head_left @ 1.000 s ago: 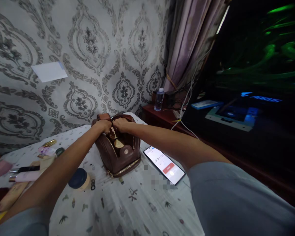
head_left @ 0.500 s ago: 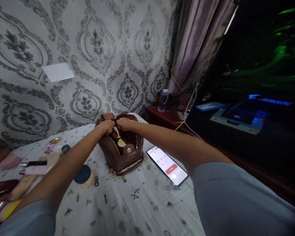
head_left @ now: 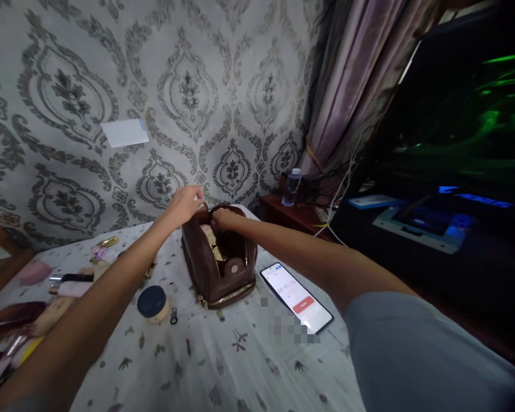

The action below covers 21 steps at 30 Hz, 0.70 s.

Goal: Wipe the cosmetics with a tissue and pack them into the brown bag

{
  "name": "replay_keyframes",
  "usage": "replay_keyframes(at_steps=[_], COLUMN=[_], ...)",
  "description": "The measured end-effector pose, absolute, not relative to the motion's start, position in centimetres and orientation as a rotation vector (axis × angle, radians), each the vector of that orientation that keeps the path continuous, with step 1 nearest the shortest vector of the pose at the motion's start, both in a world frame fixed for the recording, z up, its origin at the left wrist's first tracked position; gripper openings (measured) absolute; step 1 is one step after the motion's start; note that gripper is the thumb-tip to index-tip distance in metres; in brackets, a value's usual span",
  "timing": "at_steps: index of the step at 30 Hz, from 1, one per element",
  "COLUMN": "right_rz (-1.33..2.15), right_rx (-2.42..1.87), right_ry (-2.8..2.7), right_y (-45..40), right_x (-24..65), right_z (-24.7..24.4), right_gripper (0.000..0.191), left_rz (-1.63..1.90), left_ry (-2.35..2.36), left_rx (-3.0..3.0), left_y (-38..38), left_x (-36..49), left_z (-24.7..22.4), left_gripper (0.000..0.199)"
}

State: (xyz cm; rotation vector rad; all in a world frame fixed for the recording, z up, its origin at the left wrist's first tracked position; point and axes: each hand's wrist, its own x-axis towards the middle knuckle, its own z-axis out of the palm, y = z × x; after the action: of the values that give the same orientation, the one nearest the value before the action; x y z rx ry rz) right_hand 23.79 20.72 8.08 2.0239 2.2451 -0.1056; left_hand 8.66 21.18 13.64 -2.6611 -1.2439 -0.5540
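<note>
A brown leather cosmetic bag [head_left: 201,280] stands unzipped on the bed, with gold-coloured items [head_left: 212,243] showing in its opening. Over its back left rim I see my left hand [head_left: 186,203], fingers curled together near the brown handle [head_left: 202,215]; whatever they may pinch is hidden. My right hand [head_left: 222,219] reaches into the back of the opening. Its fingers are bent inward and partly covered by the bag, so what they hold does not show. Left of the bag sits a round jar with a dark lid [head_left: 153,303], beside a small black ring [head_left: 174,316].
A phone [head_left: 298,297] running a timer lies right of the bag. Several cosmetics, including a pink sponge [head_left: 34,272], are spread at the left. A water bottle [head_left: 292,187] stands on the red-brown furniture [head_left: 274,207], near cables and a dark computer case [head_left: 446,154].
My left hand has lifted up and away from my right hand, off the bag's opening. My right hand stays at the bag. The view has shifted slightly.
</note>
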Motion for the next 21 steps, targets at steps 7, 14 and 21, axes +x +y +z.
replay_keyframes(at_steps=[7,14,21], right_rz=[-0.215,-0.244,-0.238], right_rx=[2.08,2.103,2.141], right_ry=[2.123,2.161,2.153], right_y=[20.6,19.9,18.6], right_x=[22.8,22.8,22.4], right_z=[7.9,8.3,9.6], right_gripper=[0.032,0.037,0.045], left_rz=[-1.011,-1.144,-1.094], left_ry=[-1.213,-1.344,-1.366], left_rx=[-2.77,-2.794,-2.823], left_y=[16.7,14.0,10.8], left_x=[3.1,-0.2,-2.8], left_z=[10.1,9.6,8.8], left_gripper=[0.017,0.022,0.027])
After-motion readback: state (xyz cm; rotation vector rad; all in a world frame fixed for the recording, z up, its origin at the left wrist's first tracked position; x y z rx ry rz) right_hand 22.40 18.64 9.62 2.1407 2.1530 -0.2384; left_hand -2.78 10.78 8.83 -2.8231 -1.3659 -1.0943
